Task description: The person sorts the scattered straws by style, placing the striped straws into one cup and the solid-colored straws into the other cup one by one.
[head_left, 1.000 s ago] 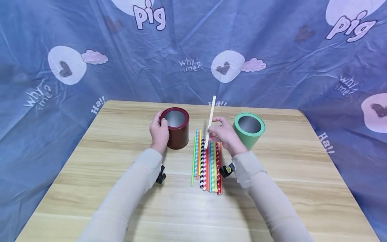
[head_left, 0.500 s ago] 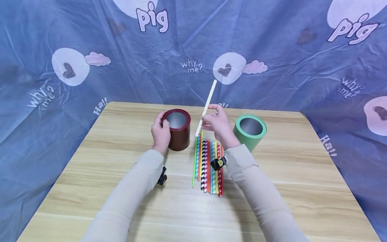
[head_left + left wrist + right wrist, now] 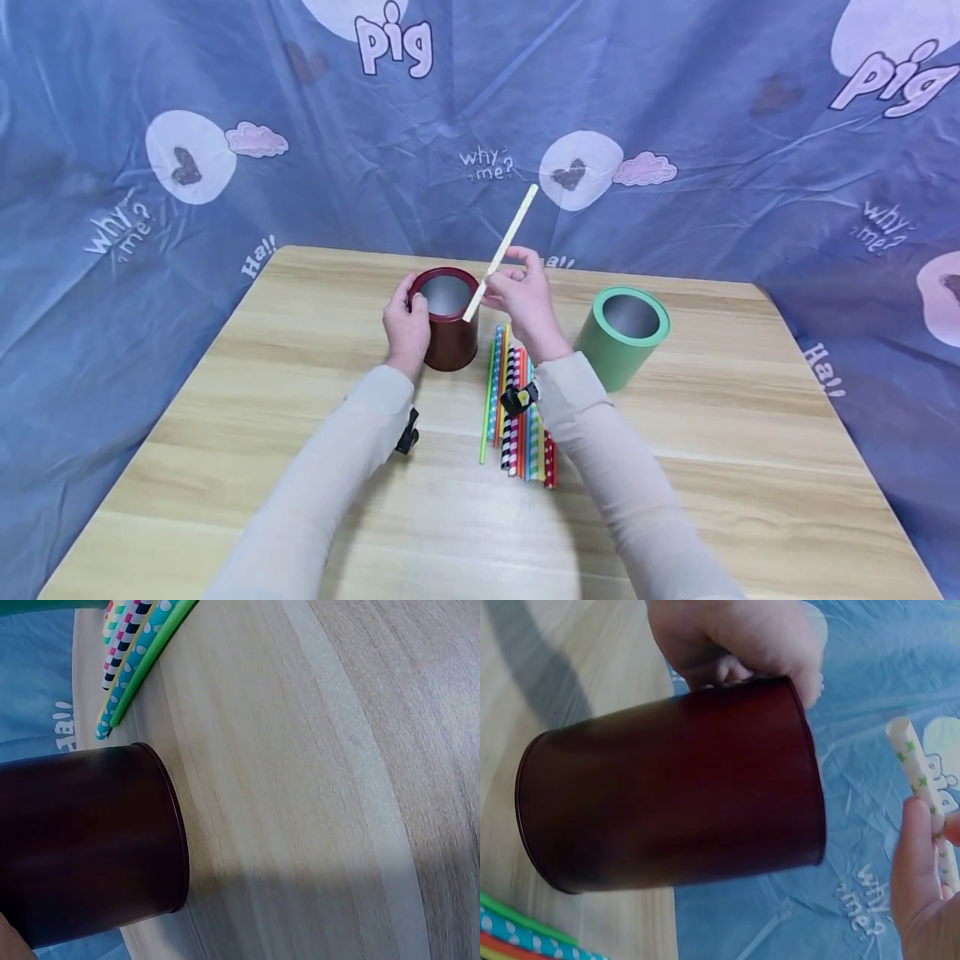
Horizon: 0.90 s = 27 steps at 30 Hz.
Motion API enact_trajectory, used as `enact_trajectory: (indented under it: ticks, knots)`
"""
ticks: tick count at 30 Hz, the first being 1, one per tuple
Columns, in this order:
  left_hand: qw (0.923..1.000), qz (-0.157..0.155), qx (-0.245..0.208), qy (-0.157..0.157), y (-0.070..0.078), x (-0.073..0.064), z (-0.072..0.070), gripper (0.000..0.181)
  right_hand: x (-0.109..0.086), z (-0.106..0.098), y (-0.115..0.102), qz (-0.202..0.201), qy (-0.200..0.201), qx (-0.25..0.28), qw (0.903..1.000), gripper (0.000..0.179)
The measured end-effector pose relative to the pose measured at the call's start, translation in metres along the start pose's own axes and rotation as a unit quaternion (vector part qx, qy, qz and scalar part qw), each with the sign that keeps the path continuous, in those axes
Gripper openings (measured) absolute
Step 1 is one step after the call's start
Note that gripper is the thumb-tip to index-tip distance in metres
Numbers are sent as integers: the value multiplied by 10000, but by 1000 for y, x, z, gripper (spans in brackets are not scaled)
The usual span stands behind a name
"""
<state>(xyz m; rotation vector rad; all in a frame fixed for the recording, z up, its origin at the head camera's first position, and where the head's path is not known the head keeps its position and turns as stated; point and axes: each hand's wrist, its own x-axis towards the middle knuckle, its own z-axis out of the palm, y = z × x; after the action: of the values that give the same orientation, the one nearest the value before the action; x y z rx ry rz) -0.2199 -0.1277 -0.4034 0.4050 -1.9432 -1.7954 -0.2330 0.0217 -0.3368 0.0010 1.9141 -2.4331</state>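
My left hand (image 3: 407, 329) grips a dark red tin (image 3: 451, 343) by its left side, with the thumb at the rim. The tin stands upright and uncovered on the table. My right hand (image 3: 525, 302) pinches a white paper straw (image 3: 510, 235), patterned with green stars in the right wrist view. The straw slants, its lower end by the tin's right rim; the right wrist view shows that end apart from the rim, above the mouth's level. Only a sliver of the left hand shows in the left wrist view, beside the tin (image 3: 90, 847).
Several colourful straws (image 3: 513, 442), striped, dotted and plain, lie side by side on the wooden table (image 3: 247, 400), partly hidden by the right forearm. An uncovered green tin (image 3: 613, 354) stands to their right. A blue printed cloth (image 3: 360, 167) hangs behind the table.
My right hand has lifted the white straw from above the row of straws and carried it left to the dark red tin, tilting it further. The left hand keeps hold of the tin.
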Motion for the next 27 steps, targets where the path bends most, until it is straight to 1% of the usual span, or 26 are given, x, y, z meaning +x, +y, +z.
enact_trajectory:
  ticks: [4,7,9,11,15,18,22,24,26,27]
  knots:
    - [10000,73,45,42,1,1,0,41,3,11,6,-428,175,246,9986,44]
    - [9998,146,83,66,2,1,0,41,2,18,9,-828,256,386,9955,46]
    - [9997,194,114,64,1,2,0,41,-1,23,10,-1237,309,308,9914,47]
    - [9996,219,153,66,1,2,0,41,-4,26,11,-1716,411,42,9843,47]
    - [9995,247,174,85,1,2,0,41,-4,30,22,-2624,570,-554,9617,49]
    - [9994,240,230,70,0,2,0,41,1,31,36,-3189,552,-712,9435,48]
    - [9993,223,281,36,-1,2,0,41,3,32,49,-3909,571,-975,9135,44]
    - [9994,219,261,32,-2,2,0,41,4,32,54,-4164,616,-1186,8993,44]
    - [9995,223,240,32,-2,2,0,41,5,31,59,-4315,660,-1374,8892,43]
    - [9995,216,234,27,-2,2,0,41,5,31,61,-4359,670,-1442,8859,44]
